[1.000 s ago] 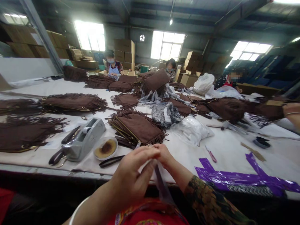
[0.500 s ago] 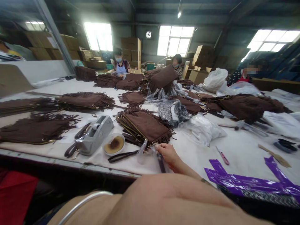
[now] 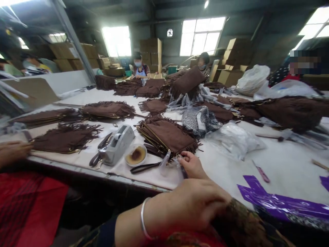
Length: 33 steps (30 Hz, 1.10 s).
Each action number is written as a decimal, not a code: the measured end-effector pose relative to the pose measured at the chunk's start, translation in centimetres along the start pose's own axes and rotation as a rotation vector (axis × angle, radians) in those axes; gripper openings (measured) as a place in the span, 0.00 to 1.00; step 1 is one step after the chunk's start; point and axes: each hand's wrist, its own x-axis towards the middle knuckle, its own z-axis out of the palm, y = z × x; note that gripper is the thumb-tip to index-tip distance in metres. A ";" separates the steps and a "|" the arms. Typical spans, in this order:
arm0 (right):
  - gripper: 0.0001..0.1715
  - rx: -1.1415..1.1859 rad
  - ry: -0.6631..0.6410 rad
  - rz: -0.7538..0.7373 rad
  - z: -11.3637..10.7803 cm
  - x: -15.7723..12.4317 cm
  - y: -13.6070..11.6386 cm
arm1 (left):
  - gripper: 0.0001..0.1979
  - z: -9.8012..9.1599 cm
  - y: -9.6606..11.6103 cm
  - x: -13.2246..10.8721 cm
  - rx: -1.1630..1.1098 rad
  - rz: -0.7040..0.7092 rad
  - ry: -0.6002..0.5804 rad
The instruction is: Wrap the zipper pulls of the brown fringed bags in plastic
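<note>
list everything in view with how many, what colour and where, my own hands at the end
fringed bags: many, dark brown, across table
table cover: one, whitish, under everything
tape dispenser: one, grey, near edge, left of dish
dish: one, white, yellow-brown contents, near edge
wrist strap: one, dark, in front of dish
patterned bundle: one, black and white, behind nearest bags
plastic bags: several, whitish, right half
cutter: one, pink handle, right
purple plastic: two visible pieces, right
boxes: many, brown, background
windows: several, bright, back
co-workers: several, mixed clothing, far side and left
co-worker's hand: one, bare, left edge
right hand: one, bare, at nearest bags' corner
left hand: one, bare, bottom centre
</note>
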 end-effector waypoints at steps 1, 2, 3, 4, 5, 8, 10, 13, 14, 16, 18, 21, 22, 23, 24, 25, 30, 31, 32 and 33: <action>0.28 -0.004 -0.005 -0.036 0.0 0.1 0.0 | 0.09 -0.2 -0.9 0.2 0.018 -0.031 0.014; 0.27 -0.017 -0.010 -0.083 0.0 0.2 0.0 | 0.11 -0.4 -2.0 0.2 0.019 -0.091 0.056; 0.24 -0.035 -0.012 -0.130 0.0 0.3 -0.1 | 0.12 -0.7 -3.3 0.1 -0.004 -0.176 0.122; 0.21 -0.052 -0.010 -0.165 0.0 0.4 -0.2 | 0.11 -1.0 -4.6 -0.2 -0.060 -0.276 0.193; 0.19 -0.060 -0.010 -0.177 0.0 0.6 -0.4 | 0.09 -1.3 -5.9 -0.5 -0.132 -0.369 0.262; 0.14 -0.029 -0.031 -0.118 -0.1 0.9 -1.1 | 0.11 -2.0 -8.4 -1.0 -0.351 -0.557 0.421; 0.12 -0.030 -0.027 -0.102 0.0 1.2 -1.5 | 0.14 -2.3 -8.8 -0.6 -0.464 -0.603 0.471; 0.10 -0.076 0.030 -0.130 0.5 1.6 -1.8 | 0.19 -2.4 -8.7 0.7 -0.648 -0.600 0.414; 0.10 -0.088 0.054 -0.139 0.6 1.7 -1.8 | 0.20 -2.3 -8.7 1.2 -0.706 -0.597 0.378; 0.11 -0.084 0.104 -0.137 0.9 2.0 -1.8 | 0.22 -1.9 -8.7 2.1 -0.803 -0.590 0.312; 0.12 -0.053 0.138 -0.107 0.9 2.3 -1.8 | 0.22 -1.4 -8.9 2.8 -0.886 -0.579 0.307; 0.12 -0.019 0.164 -0.070 0.6 2.8 -1.9 | 0.21 -1.0 -8.9 3.1 -1.008 -0.547 0.336; 0.11 -0.003 0.163 -0.060 0.6 3.0 -2.0 | 0.21 -1.0 -8.8 3.0 -1.017 -0.541 0.346; 0.11 0.044 0.159 -0.030 0.6 3.1 -2.0 | 0.20 -1.2 -8.7 2.9 -1.003 -0.536 0.351; 0.10 0.119 0.152 0.018 0.7 3.2 -2.0 | 0.19 -1.4 -8.6 2.7 -0.966 -0.535 0.352; 0.10 0.209 0.141 0.076 0.8 3.2 -2.0 | 0.18 -1.6 -8.5 2.5 -0.905 -0.538 0.362; 0.10 0.504 0.113 0.289 1.9 2.8 -2.2 | 0.12 -2.6 -8.5 1.2 -0.365 -0.526 0.394; 0.10 0.535 0.112 0.312 1.9 2.7 -2.3 | 0.11 -2.6 -8.5 0.6 -0.292 -0.528 0.380; 0.10 0.564 0.112 0.332 2.0 2.6 -2.4 | 0.11 -2.6 -8.5 0.0 -0.260 -0.540 0.352; 0.10 0.588 0.113 0.347 1.9 2.6 -2.5 | 0.10 -2.5 -8.5 -0.7 -0.268 -0.563 0.312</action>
